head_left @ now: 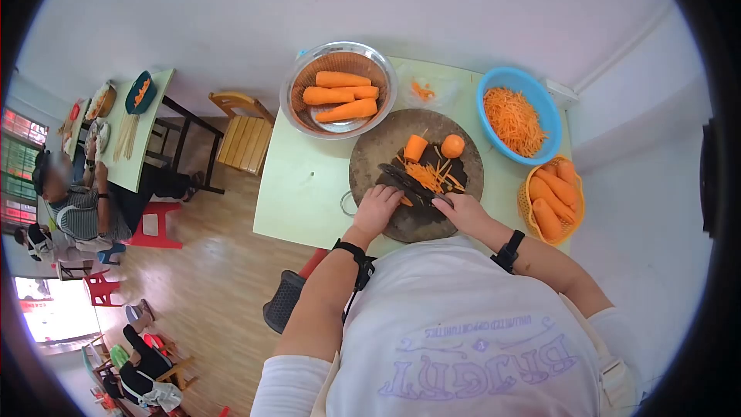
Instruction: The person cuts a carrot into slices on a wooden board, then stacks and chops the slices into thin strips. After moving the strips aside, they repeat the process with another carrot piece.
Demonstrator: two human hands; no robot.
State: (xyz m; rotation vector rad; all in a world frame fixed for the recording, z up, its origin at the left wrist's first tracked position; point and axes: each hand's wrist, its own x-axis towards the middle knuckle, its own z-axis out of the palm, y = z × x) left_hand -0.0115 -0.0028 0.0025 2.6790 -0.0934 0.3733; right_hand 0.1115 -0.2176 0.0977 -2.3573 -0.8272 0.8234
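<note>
My right hand [463, 213] is wrapped round the handle of a dark kitchen knife [413, 184], whose blade lies across the round chopping board [370, 150]. My left hand [377, 210] presses with bent fingers on a carrot piece [405, 201] beside the blade; the fingers partly hide it. Just beyond the knife lies a small heap of carrot strips [424, 176]. Farther back on the board are an upright-looking cut carrot chunk [415, 148] and a rounded carrot end [452, 146].
A metal bowl [292, 112] with several whole carrots stands back left. Back right is a blue basin [489, 81] of shredded carrot; a yellow basket [532, 220] of carrots sits below it. Carrot scraps [422, 90] lie on a plastic bag. Other people [77, 208] sit far left.
</note>
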